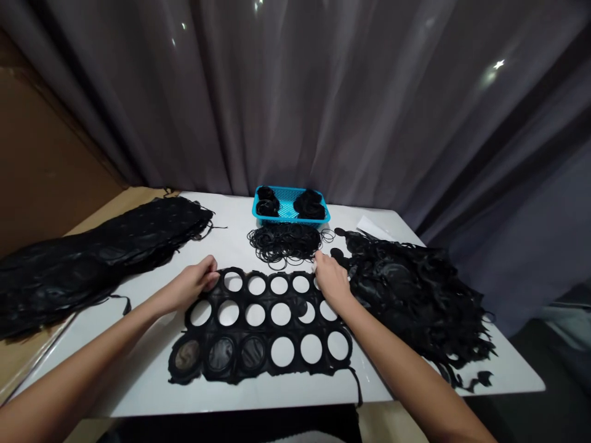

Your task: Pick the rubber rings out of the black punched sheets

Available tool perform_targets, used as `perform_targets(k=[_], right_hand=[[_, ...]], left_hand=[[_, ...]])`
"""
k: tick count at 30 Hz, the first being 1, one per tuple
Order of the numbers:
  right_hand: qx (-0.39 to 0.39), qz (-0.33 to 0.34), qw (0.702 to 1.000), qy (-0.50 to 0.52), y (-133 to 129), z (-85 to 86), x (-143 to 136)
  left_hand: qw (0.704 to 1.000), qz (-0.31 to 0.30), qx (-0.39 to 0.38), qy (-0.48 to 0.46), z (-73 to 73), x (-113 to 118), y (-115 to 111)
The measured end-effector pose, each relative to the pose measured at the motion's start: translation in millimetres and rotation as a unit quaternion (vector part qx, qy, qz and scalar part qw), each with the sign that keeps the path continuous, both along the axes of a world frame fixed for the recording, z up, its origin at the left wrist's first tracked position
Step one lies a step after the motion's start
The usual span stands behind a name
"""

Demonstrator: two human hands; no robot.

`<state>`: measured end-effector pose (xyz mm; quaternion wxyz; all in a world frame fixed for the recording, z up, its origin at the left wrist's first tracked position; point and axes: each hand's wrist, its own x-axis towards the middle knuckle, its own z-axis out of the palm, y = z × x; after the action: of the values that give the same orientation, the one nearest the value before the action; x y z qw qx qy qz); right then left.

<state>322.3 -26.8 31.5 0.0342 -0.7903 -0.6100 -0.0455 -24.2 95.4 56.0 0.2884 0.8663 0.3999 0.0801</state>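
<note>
A thin black rubber sheet [268,327] with rows of round holes lies flat in front of me. White tabletop shows through most of its holes. Three holes in the nearest row still have dark discs in them, and one hole in the middle row is partly covered by a loose dark disc [301,308]. My left hand [199,278] is closed on the sheet's far left corner. At the far right corner my right hand [331,277] pinches the same sheet, with a small white bit at its fingertips. Just beyond is a heap of thin black rings [286,241].
A blue basket [287,219] holding black rings stands at the back. On the left lies a thick stack of black sheets [101,252], near a cardboard box [41,135]. Black scrap [410,295] is piled at right, with white paper [375,229] behind. A grey curtain [295,92] hangs behind the table.
</note>
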Motion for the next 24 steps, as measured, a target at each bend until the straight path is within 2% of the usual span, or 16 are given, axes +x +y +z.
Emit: perform_targets(k=[3, 6, 11, 14, 16, 17, 19, 20, 22, 24], right_hand=[[-0.030, -0.008, 1.000, 0.003, 5.9, -2.8, -1.0], [-0.038, -0.017, 0.999, 0.012, 10.3, -2.1, 4.3], [-0.006, -0.039, 0.999, 0.021, 16.3, 5.5, 14.6], [0.104, 0.024, 0.988, 0.112, 5.9, 11.0, 8.0], [0.153, 0.108, 0.951, 0.247, -9.1, 13.3, -2.6], [0.150, 0.146, 0.926, 0.315, -18.2, 13.8, -8.9], [0.114, 0.193, 0.882, 0.415, -37.5, 13.3, -20.8], [0.094, 0.201, 0.869, 0.442, -46.7, 12.2, -25.5], [0.076, 0.207, 0.864, 0.454, -62.1, 7.5, -31.5], [0.074, 0.225, 0.875, 0.421, -72.4, -0.3, -33.5]], left_hand=[[1.000, -0.001, -0.008, -0.004, -0.2, 0.1, 6.6], [1.000, 0.017, 0.021, 0.002, -1.0, 2.0, 18.8], [0.998, 0.015, 0.065, 0.016, -4.5, 5.4, 33.9], [0.994, 0.014, 0.103, 0.026, -5.4, 2.4, 30.4], [0.989, 0.026, 0.145, 0.027, -3.8, 1.1, 20.7], [0.985, 0.023, 0.171, 0.021, -2.4, 1.7, 13.7], [0.978, -0.015, 0.210, -0.004, 0.6, 6.5, -3.6], [0.975, -0.049, 0.217, -0.021, 1.8, 10.5, -13.0], [0.968, -0.135, 0.209, -0.040, 2.2, 20.3, -30.6], [0.952, -0.221, 0.210, -0.035, -1.1, 29.5, -43.8]])
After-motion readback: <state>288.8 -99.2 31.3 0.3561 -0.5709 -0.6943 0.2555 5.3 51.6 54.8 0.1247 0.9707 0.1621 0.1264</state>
